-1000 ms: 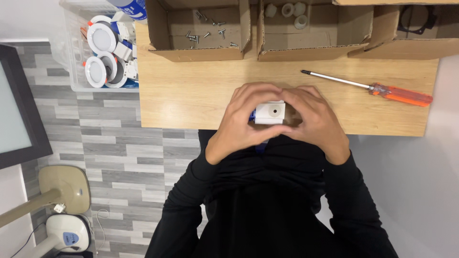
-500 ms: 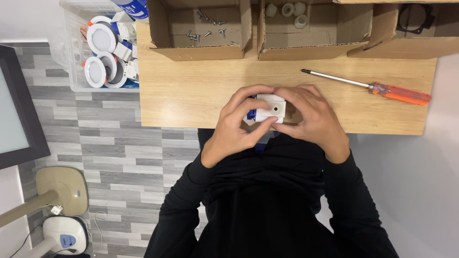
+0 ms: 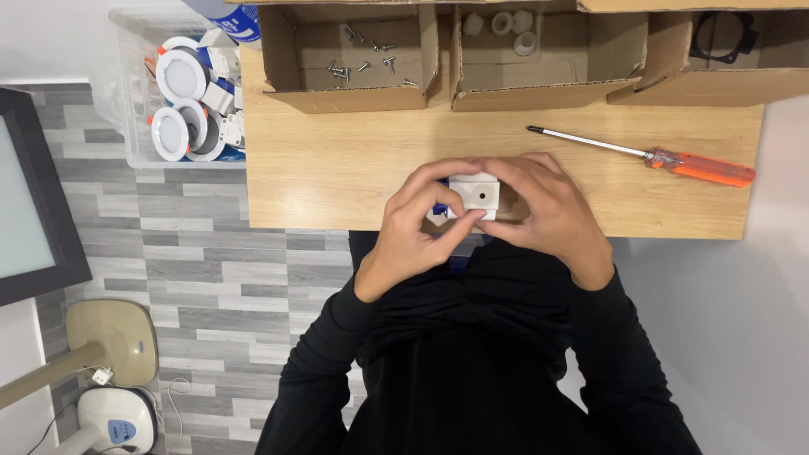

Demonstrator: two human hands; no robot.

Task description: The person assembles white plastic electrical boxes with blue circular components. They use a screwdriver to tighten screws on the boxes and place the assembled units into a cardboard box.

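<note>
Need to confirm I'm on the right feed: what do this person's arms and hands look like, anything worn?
Both arms are in long black sleeves ending at the wrists, matching a black top. The left hand and right hand are bare: no gloves, rings, watch or markings visible.

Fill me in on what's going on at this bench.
A person holds a small white box-shaped part in both hands, left hand and right hand, over the near edge of a wooden table. An orange-handled screwdriver lies untouched to the right. Cardboard boxes at the back hold screws and white rings.
</note>
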